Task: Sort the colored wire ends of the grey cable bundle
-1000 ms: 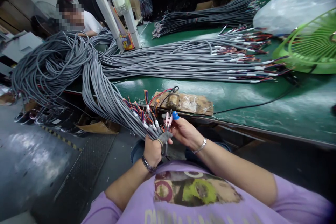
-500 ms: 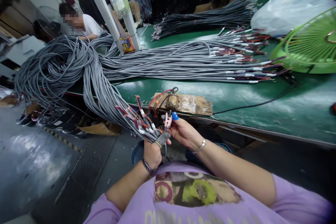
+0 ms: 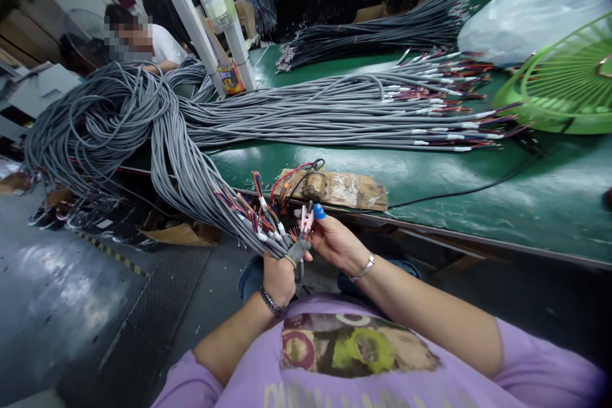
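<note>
My left hand (image 3: 281,279), with a grey covering on its thumb, is closed around the end of a grey cable bundle (image 3: 239,226). Beside that thumb, thin coloured wires (image 3: 295,234) fan out from a cable end. Stripped ends with white bands and coloured wires (image 3: 261,220) stick out above the same hand. Close by on the right, my right hand (image 3: 335,242) has blue tape round its thumb. Its fingers are closed at a small pink clip (image 3: 306,220) touching the wires. Just behind the clip lies a worn wooden block (image 3: 351,190) with red and black leads.
Long grey cables (image 3: 296,118) lie across the green bench (image 3: 478,204), coiled at the left. Black cables (image 3: 373,35), a white plastic bag (image 3: 530,16) and a green fan (image 3: 568,86) are farther back. Another person (image 3: 165,44) sits at far left behind a white post (image 3: 184,13).
The stripped cable ends above my left hand have shifted slightly to the right. Both hands stay almost in place, with the pink clip still at my right fingers.
</note>
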### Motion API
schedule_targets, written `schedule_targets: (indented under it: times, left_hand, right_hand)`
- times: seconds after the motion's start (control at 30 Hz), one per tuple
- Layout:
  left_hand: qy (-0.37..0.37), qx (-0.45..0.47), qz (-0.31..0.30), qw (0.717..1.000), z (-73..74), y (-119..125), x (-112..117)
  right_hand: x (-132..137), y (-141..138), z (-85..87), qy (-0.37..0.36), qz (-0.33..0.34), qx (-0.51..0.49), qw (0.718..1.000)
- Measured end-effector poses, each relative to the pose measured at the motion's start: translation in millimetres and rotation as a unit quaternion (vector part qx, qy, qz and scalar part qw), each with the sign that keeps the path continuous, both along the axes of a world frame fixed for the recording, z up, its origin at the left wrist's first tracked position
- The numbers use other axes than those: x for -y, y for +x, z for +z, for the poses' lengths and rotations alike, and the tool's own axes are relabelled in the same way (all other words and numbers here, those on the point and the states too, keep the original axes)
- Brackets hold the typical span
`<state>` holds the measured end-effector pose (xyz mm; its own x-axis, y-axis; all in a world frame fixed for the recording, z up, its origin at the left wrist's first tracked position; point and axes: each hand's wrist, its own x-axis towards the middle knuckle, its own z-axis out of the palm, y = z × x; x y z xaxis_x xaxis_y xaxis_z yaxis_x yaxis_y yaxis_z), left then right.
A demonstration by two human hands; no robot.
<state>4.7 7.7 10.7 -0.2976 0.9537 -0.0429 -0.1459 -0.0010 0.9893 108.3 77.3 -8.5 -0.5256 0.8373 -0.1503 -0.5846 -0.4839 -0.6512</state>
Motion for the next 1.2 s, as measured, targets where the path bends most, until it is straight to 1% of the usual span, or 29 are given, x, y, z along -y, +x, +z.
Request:
schedule_targets:
  times: [0.1, 0.23, 0.37, 0.43, 0.53, 0.63, 0.8, 0.93, 1.0, 1.1, 1.2]
  left_hand:
    - [0.005, 0.030, 0.009, 0.999, -0.2, 0.4, 0.4]
    - [0.002, 0.060, 0.021, 0.998, -0.1, 0.6, 2.7]
    - [0.011, 0.058, 0.001, 0.998, -0.6, -0.5, 6.6]
    - [0.013, 0.055, -0.016, 0.998, -2.8, -2.0, 8.6]
    - [0.020, 0.009, -0.027, 0.999, -7.6, -5.5, 10.9]
    - [0.022, -0.034, -0.033, 0.999, -10.1, -8.5, 12.1]
    - [0.023, -0.050, -0.038, 0.998, -10.0, -9.8, 13.2]
    - [0.023, -0.040, -0.014, 0.999, -13.9, -9.0, 13.1]
    - [0.018, -0.029, -0.008, 0.999, -15.2, -8.7, 12.6]
    - [0.015, 0.004, -0.009, 1.000, -12.4, -8.5, 11.9]
    - [0.007, 0.047, -0.007, 0.999, -4.8, -8.2, 11.3]
  right_hand:
    - [0.8, 1.3, 0.5, -0.036, -0.011, -0.015, 0.999]
    - [4.2, 9.1, 2.0, -0.050, 0.036, -0.035, 0.997]
    - [13.0, 18.4, 7.3, -0.027, 0.102, -0.022, 0.994]
    - [18.1, 20.4, 11.8, -0.003, 0.112, 0.005, 0.994]
    - [23.6, 19.7, 18.6, 0.027, 0.101, 0.061, 0.993]
    - [26.1, 17.4, 23.3, 0.049, 0.074, 0.112, 0.990]
    - [29.1, 15.3, 27.5, 0.074, 0.045, 0.172, 0.981]
    - [32.9, 13.1, 29.1, 0.051, 0.033, 0.172, 0.983]
    - [33.0, 13.9, 26.9, 0.045, 0.036, 0.160, 0.985]
    - [27.1, 20.1, 18.0, 0.022, 0.052, 0.115, 0.992]
    - [14.9, 28.0, 6.7, -0.048, 0.059, 0.067, 0.995]
